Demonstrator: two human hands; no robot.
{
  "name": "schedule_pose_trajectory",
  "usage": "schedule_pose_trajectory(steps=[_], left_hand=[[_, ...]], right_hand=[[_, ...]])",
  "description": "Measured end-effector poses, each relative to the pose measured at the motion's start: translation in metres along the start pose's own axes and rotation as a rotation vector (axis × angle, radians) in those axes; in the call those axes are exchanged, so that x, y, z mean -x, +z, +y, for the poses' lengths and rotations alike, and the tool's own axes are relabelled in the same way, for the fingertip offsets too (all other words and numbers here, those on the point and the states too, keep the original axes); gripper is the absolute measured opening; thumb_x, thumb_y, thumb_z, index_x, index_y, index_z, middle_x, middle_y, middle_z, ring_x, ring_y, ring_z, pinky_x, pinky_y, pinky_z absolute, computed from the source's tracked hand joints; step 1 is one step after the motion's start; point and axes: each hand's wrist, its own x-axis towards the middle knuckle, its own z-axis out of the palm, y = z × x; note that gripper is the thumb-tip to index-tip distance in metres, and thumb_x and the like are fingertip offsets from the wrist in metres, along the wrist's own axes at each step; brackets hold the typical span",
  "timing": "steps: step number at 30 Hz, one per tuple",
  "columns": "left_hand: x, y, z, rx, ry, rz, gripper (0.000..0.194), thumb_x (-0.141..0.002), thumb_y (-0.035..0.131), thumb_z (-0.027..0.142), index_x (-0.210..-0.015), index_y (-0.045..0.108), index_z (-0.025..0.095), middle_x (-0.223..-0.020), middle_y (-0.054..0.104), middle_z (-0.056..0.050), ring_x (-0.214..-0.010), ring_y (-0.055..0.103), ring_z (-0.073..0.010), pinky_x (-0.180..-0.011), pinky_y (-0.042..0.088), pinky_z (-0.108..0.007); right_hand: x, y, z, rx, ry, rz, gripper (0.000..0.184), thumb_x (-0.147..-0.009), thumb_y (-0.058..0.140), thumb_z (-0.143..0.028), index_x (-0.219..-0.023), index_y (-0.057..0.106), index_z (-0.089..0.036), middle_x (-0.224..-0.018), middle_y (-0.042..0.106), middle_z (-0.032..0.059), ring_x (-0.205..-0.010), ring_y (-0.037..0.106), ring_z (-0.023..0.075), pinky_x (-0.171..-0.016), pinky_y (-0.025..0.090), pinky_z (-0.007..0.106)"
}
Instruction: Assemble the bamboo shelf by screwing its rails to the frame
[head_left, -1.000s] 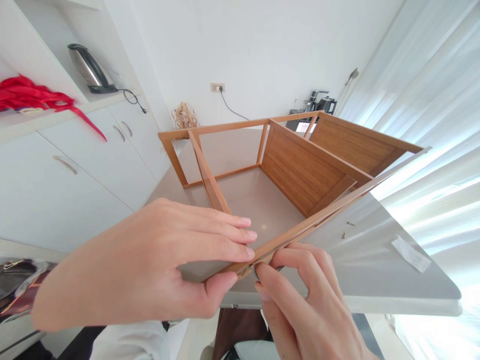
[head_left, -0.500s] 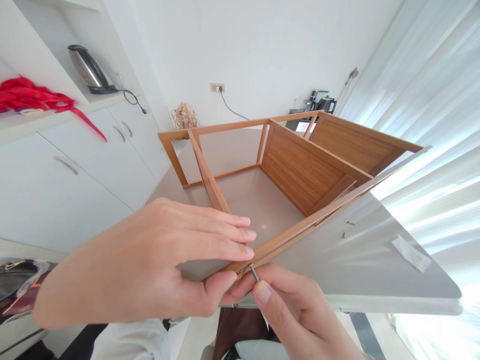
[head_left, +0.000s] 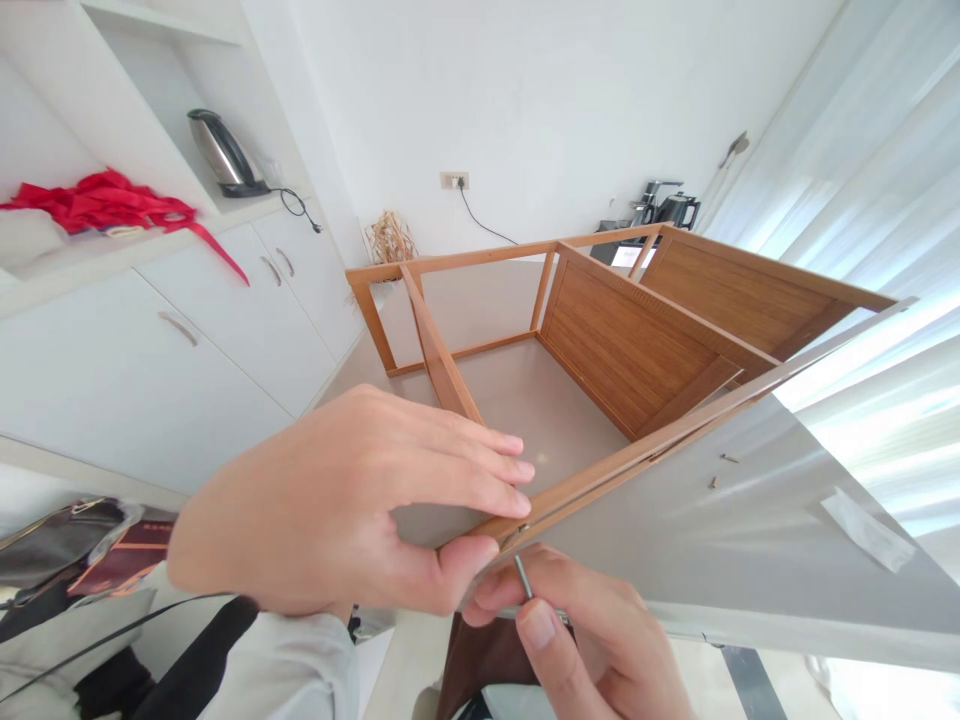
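A wooden frame of bamboo-coloured rails and two slatted panels lies on a grey table. My left hand is closed round the frame's near corner, fingers on top and thumb underneath. Just below that corner my right hand pinches a thin metal rod, which points up at the joint. I cannot make out what kind of tool or fastener the rod is.
Two small screws and a white paper strip lie on the table at the right. White cabinets with a kettle and red cloth stand on the left. Curtains hang on the right. A bag sits low left.
My right hand has dropped from the rail to below the corner, and the metal rod now shows between its fingers. The view has shifted slightly; my left hand keeps its grip.
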Motion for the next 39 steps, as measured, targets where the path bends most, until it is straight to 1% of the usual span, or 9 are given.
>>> schedule_pose_trajectory(steps=[2,4,8,12,16,22,28,32,39], left_hand=[[-0.001,-0.001,-0.002,0.022,0.009,-0.007,0.028,-0.082,0.072,0.014,-0.108,0.076,0.024,-0.119,0.078,-0.001,-0.111,0.075,-0.0196,-0.098,0.063,-0.027],[-0.002,-0.002,-0.004,0.048,0.015,-0.017,0.028,-0.084,0.072,0.015,-0.109,0.076,0.025,-0.121,0.077,-0.001,-0.112,0.075,-0.0194,-0.100,0.062,-0.027],[-0.007,-0.005,-0.007,0.098,0.047,-0.053,0.029,-0.082,0.074,0.013,-0.108,0.077,0.026,-0.117,0.079,-0.001,-0.110,0.075,-0.0196,-0.102,0.061,-0.029],[-0.009,-0.008,-0.007,0.119,0.053,-0.065,0.028,-0.081,0.075,0.011,-0.106,0.079,0.025,-0.112,0.080,-0.002,-0.111,0.075,-0.0199,-0.103,0.060,-0.027],[-0.007,-0.006,-0.009,0.128,0.052,-0.054,0.028,-0.081,0.075,0.011,-0.105,0.079,0.025,-0.112,0.080,-0.002,-0.110,0.076,-0.0202,-0.100,0.061,-0.027],[-0.004,-0.002,-0.013,0.144,0.068,-0.021,0.026,-0.078,0.077,0.011,-0.102,0.080,0.020,-0.113,0.080,-0.005,-0.110,0.076,-0.0208,-0.102,0.059,-0.022],[-0.003,-0.001,-0.012,0.155,0.050,-0.025,0.024,-0.078,0.076,0.011,-0.101,0.080,0.019,-0.115,0.079,-0.006,-0.112,0.075,-0.0211,-0.105,0.058,-0.023],[-0.003,-0.001,-0.011,0.152,0.044,-0.017,0.023,-0.079,0.075,0.010,-0.099,0.080,0.019,-0.116,0.079,-0.005,-0.112,0.075,-0.0209,-0.104,0.058,-0.023],[-0.003,0.001,-0.009,0.153,0.025,0.003,0.025,-0.078,0.074,0.010,-0.100,0.080,0.020,-0.112,0.080,-0.004,-0.110,0.076,-0.0201,-0.103,0.059,-0.023]], right_hand=[[-0.002,-0.007,0.000,0.111,-0.145,0.012,0.018,-0.098,0.057,-0.017,-0.108,0.071,-0.021,-0.092,0.074,0.0061,-0.081,0.070,0.0158,-0.073,0.060,0.026],[-0.004,-0.015,-0.002,0.261,-0.229,0.062,0.017,-0.095,0.057,-0.012,-0.104,0.068,-0.020,-0.090,0.068,0.0057,-0.080,0.066,0.0155,-0.071,0.058,0.027],[-0.008,-0.022,-0.010,0.561,-0.283,0.100,0.016,-0.093,0.054,-0.006,-0.094,0.065,-0.018,-0.090,0.058,0.0058,-0.082,0.058,0.0154,-0.071,0.055,0.027],[-0.009,-0.021,-0.013,0.734,-0.316,0.120,0.017,-0.092,0.054,-0.004,-0.093,0.065,-0.017,-0.093,0.057,0.0068,-0.084,0.054,0.0161,-0.072,0.053,0.027],[-0.009,-0.023,-0.014,0.803,-0.320,0.129,0.017,-0.093,0.054,-0.005,-0.092,0.064,-0.018,-0.093,0.056,0.0069,-0.083,0.053,0.0159,-0.071,0.052,0.026],[-0.008,-0.025,-0.016,0.832,-0.298,0.115,0.016,-0.094,0.053,-0.005,-0.094,0.063,-0.018,-0.096,0.055,0.0073,-0.085,0.052,0.0164,-0.074,0.051,0.028],[-0.007,-0.025,-0.019,0.870,-0.279,0.086,0.018,-0.095,0.054,-0.005,-0.098,0.063,-0.019,-0.098,0.054,0.0074,-0.088,0.052,0.0175,-0.076,0.050,0.029],[-0.006,-0.024,-0.019,0.897,-0.280,0.093,0.017,-0.094,0.054,-0.005,-0.097,0.062,-0.020,-0.098,0.055,0.0073,-0.088,0.051,0.0180,-0.076,0.049,0.030],[-0.004,-0.027,-0.027,1.023,-0.233,0.022,0.018,-0.092,0.054,-0.004,-0.092,0.060,-0.021,-0.098,0.056,0.0071,-0.086,0.049,0.0199,-0.073,0.045,0.032]])
